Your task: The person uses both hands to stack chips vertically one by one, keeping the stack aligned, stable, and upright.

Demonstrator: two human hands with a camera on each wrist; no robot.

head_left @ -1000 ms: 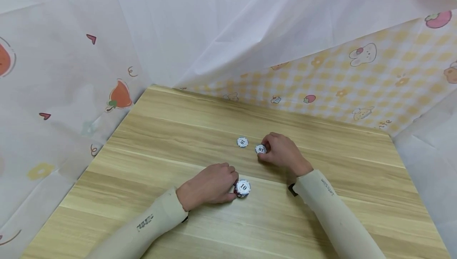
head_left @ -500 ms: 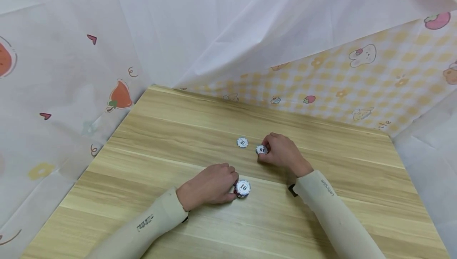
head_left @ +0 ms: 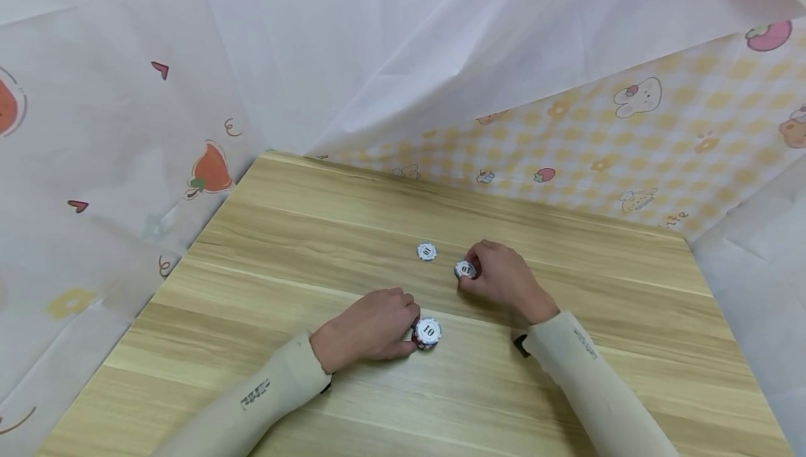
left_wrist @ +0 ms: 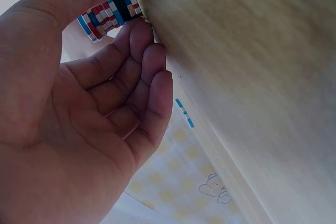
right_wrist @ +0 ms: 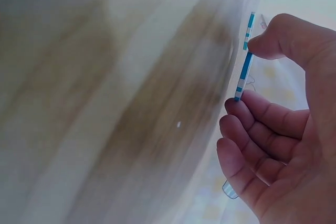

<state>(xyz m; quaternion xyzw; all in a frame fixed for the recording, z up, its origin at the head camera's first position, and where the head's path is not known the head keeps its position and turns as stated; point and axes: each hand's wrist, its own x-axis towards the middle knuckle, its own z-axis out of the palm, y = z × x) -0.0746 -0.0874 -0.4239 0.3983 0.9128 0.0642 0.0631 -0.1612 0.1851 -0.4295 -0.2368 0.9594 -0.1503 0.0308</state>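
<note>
My left hand [head_left: 374, 324] is at a short stack of poker chips [head_left: 428, 332], its thumb and forefinger curled about the stack's left side. A white chip marked 10 tops the stack; red, white and blue edges show below it in the left wrist view. Further back and to the right, my right hand [head_left: 506, 278] pinches a blue-and-white poker chip [right_wrist: 243, 76] by its edge between thumb and fingertips, close over the table. A loose poker chip [head_left: 427, 252], also marked 10, lies flat just left of that hand.
The wood-grain table [head_left: 302, 233] runs back to a yellow checked cloth [head_left: 567, 142] with cartoon prints. White sheeting [head_left: 126, 93] hangs at the left, and more of it covers the back wall.
My right hand has drawn slightly toward the front and right, bringing the pinched poker chip away from the loose one. The left hand and the stack stay in place.
</note>
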